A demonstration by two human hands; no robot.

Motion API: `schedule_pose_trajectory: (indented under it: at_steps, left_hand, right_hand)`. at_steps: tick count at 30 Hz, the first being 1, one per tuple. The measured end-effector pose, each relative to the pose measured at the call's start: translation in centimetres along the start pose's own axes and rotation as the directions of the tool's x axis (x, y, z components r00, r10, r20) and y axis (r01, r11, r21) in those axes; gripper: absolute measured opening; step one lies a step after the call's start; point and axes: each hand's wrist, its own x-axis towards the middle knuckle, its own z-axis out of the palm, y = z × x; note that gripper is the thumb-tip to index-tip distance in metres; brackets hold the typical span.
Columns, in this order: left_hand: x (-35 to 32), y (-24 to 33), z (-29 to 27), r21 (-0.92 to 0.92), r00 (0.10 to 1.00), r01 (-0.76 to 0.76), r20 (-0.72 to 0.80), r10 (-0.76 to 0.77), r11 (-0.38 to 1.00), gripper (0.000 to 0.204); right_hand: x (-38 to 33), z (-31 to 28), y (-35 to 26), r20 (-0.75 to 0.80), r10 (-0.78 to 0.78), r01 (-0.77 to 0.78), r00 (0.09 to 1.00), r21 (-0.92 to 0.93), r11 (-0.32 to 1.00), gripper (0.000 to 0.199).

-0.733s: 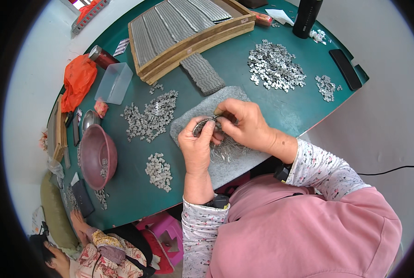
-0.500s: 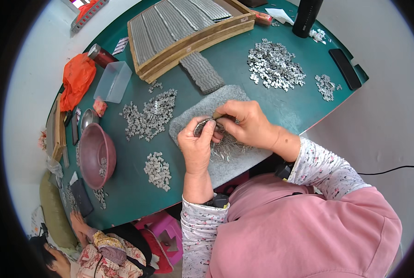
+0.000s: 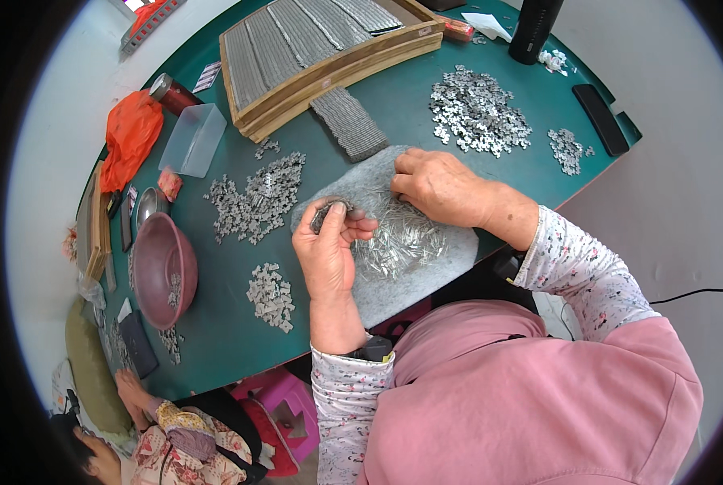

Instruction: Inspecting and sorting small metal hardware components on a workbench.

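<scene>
Left hand (image 3: 329, 250): up over the grey mat's (image 3: 389, 297) left side, forearm pretty much vertical in view, thumb on top, other fingers curled off to the right
Left grip: clamped on a dark piece (image 3: 320, 218), thumb against fingers
Dark piece: right there in the left hand, mostly covered by fingers tbh
Right hand (image 3: 446, 187): back facing up, fingers bent, forearm slanting in from the lower right
Right grip: fingertips bunched near the pins (image 3: 402, 246); can't tell if they've got anything
Pins: loose silvery heap on the mat
Nearby: woven strip (image 3: 349, 124) on the green tabletop (image 3: 224, 347), just past the mat
</scene>
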Motion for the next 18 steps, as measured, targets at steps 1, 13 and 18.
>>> schedule_pose_trajectory:
  at_steps: [1, 13, 18]
  left_hand:
    - [0.0, -0.1, -0.1, 0.003, 1.0, -0.002, -0.003, 0.002, 1.0, 0.009]
    - [-0.2, -0.2, 0.3, 0.07, 1.0, -0.005, -0.002, 0.005, 0.998, 0.009]
    - [-0.2, -0.1, 0.4, 0.112, 1.0, -0.012, -0.006, 0.013, 0.994, 0.009]
  right_hand:
    - [0.1, 0.1, 0.0, -0.001, 0.0, 0.0, 1.0, 0.0, 1.0, 0.01]
    - [-1.1, 0.5, 1.1, -0.047, 0.11, -0.114, 0.993, -0.097, 0.989, 0.008]
    - [-0.4, -0.3, -0.4, -0.065, 0.197, -0.192, 0.978, 0.071, 0.979, 0.014]
